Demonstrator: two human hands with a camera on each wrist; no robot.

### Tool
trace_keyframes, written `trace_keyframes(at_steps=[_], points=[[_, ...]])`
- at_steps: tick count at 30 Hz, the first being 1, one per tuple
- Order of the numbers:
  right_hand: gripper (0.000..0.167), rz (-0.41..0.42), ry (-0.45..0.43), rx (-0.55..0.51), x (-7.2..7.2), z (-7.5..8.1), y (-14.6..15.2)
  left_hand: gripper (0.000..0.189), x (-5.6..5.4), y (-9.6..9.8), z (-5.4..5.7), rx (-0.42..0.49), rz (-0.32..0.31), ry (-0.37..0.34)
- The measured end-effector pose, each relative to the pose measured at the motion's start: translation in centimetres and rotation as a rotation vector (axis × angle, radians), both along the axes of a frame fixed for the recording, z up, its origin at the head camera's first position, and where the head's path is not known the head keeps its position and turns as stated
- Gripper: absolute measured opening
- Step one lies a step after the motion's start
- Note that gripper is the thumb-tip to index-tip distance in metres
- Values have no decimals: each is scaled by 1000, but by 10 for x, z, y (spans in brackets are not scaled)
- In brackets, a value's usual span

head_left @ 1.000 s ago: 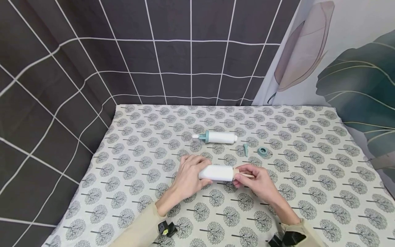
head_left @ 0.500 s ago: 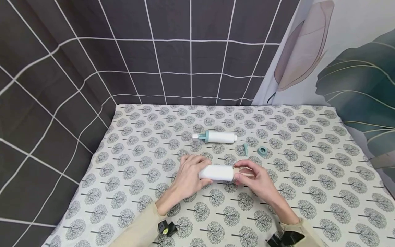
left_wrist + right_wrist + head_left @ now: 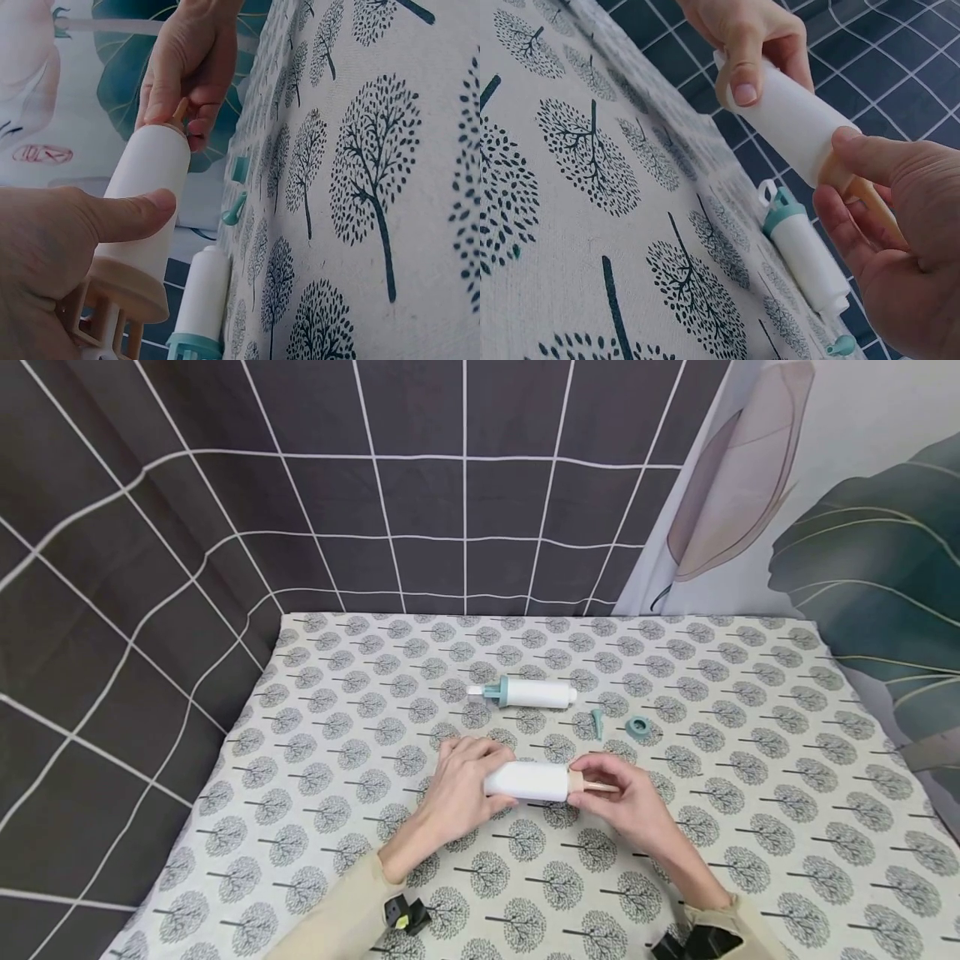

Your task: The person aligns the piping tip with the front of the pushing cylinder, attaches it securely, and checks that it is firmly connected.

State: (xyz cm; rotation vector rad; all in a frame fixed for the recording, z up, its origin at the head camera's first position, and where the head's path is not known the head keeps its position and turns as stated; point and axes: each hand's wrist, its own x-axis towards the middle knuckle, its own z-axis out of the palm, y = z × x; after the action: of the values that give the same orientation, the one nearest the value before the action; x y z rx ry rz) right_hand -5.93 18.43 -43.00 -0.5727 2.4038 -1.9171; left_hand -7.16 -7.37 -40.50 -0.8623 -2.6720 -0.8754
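Observation:
An icing syringe with a white barrel (image 3: pixel 527 781) lies sideways between the two hands, low over the cloth. My left hand (image 3: pixel 467 781) grips the barrel near its beige collar (image 3: pixel 129 289), thumb along the side; the beige plunger frame below the collar is partly hidden by the palm in the left wrist view. At the other end, my right hand (image 3: pixel 626 793) pinches the beige screw cap (image 3: pixel 835 174) between thumb and fingers. A slim beige nozzle (image 3: pixel 877 210) sticks out of the cap towards the right palm.
Farther back lies a second icing syringe (image 3: pixel 536 693) with a teal collar. To its right are a loose teal nozzle (image 3: pixel 597 724) and a teal ring cap (image 3: pixel 638 727). A tree-print cloth (image 3: pixel 337 827) covers the table; a dark grid curtain (image 3: pixel 420 493) hangs behind.
My right fingers loosened a little and shifted round the cap, and more of the beige cap shows now. The left hand and barrel have hardly moved.

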Motion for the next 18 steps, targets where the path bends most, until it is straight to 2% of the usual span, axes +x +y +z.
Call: trace_keyframes(at_steps=[10, 18], points=[[31, -60, -6, 62, 1, 1, -2, 49, 1, -1, -1, 19, -6, 45], [30, -15, -56, -23, -1, -2, -1, 49, 0, -2, -3, 22, -6, 39]])
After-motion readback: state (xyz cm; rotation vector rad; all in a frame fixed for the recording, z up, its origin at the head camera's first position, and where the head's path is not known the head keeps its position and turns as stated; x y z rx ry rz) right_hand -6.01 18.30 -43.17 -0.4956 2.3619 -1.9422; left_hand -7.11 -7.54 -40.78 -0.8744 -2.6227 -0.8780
